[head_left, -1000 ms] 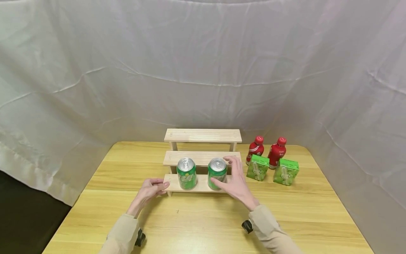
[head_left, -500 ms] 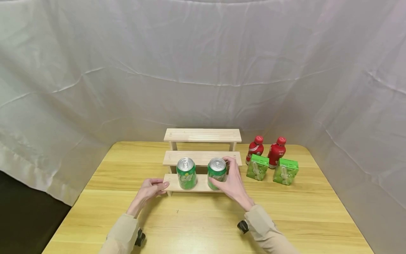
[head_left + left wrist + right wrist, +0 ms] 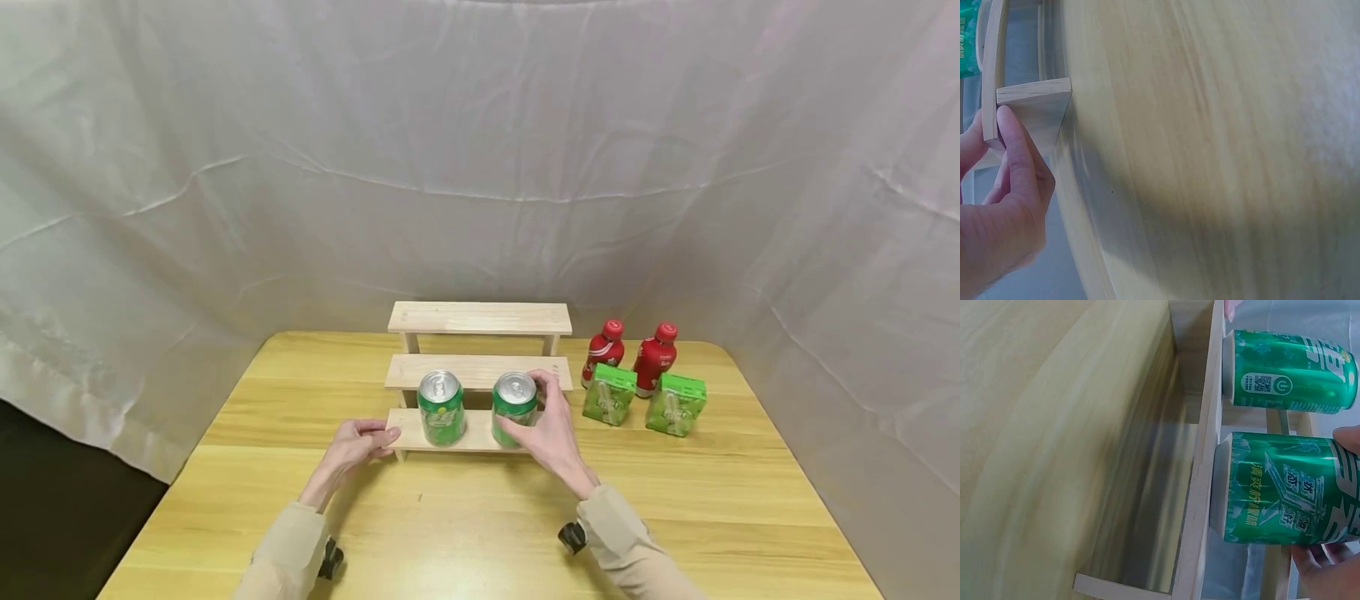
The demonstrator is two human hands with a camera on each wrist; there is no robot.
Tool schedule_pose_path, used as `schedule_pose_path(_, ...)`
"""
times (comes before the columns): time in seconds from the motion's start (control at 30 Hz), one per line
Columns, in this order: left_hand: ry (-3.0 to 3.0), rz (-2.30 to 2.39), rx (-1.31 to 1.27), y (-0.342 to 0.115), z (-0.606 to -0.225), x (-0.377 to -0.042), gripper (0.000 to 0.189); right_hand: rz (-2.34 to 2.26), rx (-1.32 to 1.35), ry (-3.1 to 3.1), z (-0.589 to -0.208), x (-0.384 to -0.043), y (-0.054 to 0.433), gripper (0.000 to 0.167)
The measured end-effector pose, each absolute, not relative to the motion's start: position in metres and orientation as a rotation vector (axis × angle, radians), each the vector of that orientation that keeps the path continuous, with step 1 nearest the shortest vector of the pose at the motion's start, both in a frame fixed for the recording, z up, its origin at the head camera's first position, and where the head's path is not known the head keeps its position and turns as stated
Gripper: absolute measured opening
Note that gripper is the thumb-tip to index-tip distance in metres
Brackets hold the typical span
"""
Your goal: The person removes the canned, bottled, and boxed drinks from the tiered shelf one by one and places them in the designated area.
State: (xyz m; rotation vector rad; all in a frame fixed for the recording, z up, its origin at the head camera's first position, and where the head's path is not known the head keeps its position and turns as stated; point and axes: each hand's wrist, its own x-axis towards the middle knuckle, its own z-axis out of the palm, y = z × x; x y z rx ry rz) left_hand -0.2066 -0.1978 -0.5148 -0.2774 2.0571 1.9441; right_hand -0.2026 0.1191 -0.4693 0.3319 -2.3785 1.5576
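Two green soda cans stand upright, side by side, on the lowest step of a three-tier wooden rack. My right hand holds the right can from its right side, thumb in front and fingers behind. In the right wrist view, that can has its base on the step, and fingertips show on both its sides. The left can is untouched. My left hand pinches the left end of the lowest step; the left wrist view shows this board end between thumb and fingers.
Right of the rack, two red bottles stand behind two green drink cartons. All are on the wooden table. A pale curtain surrounds the table's back and sides.
My right hand has shifted slightly left and drawn in around the right can. The left hand, the rack and both cans stay in place.
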Motion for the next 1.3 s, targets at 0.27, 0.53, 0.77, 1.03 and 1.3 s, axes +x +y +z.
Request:
schedule_pose_path(0.27,2.059,1.945,-0.270,-0.197,-0.513,-0.206,0.054,1.626,0.234,-2.338,-0.468,-0.197,0.128,0.078)
schedule_pose_path(0.53,2.042,1.951,-0.265,-0.198,-0.511,-0.207,0.052,1.634,0.134,-2.260,-0.470,-0.191,0.148,0.079)
schedule_pose_path(0.77,2.051,1.949,-0.257,-0.198,-0.511,-0.207,0.054,1.650,0.029,-2.177,-0.472,-0.187,0.169,0.082)
schedule_pose_path(1.03,2.057,1.954,-0.255,-0.197,-0.512,-0.207,0.053,1.635,-0.159,-2.056,-0.474,-0.184,0.204,0.085)
schedule_pose_path(1.3,2.037,1.965,-0.255,-0.197,-0.512,-0.205,0.052,1.611,-0.426,-2.000,-0.479,-0.179,0.241,0.085)
